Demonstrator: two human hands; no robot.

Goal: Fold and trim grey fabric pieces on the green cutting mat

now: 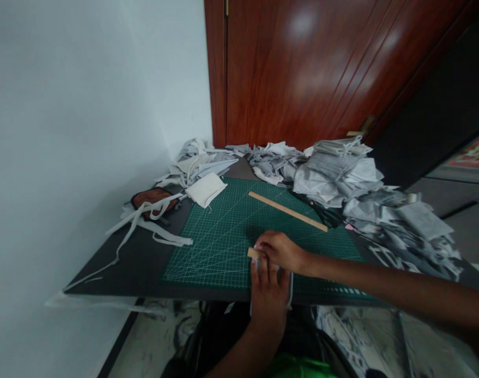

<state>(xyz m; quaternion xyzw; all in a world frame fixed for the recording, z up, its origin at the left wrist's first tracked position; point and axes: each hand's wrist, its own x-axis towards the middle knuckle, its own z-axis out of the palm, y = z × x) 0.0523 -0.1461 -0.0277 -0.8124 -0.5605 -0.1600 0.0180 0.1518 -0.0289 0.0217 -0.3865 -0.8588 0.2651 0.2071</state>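
At the near edge of the green cutting mat point(223, 231), my left hand point(268, 294) lies with its fingers stretched forward. It presses on a light grey piece of cloth point(290, 289), most of which is under the hand. A short wooden strip point(253, 253) sticks out beyond its fingertips. My right hand point(280, 249) crosses from the right, its fingers pinched together beside the strip and just ahead of the left fingers. What the pinch holds is hidden. Farther up the mat lies a wooden ruler point(288, 211), set at a slant.
Heaps of grey cloth pieces point(337, 173) line the back and right of the dark table point(117, 270). Scissors with black handles point(328, 215) rest near the ruler's right end. Pale fabric strips point(135, 220) and a white folded cloth point(206, 189) lie on the left. Wall left, wooden door point(302, 73) behind.
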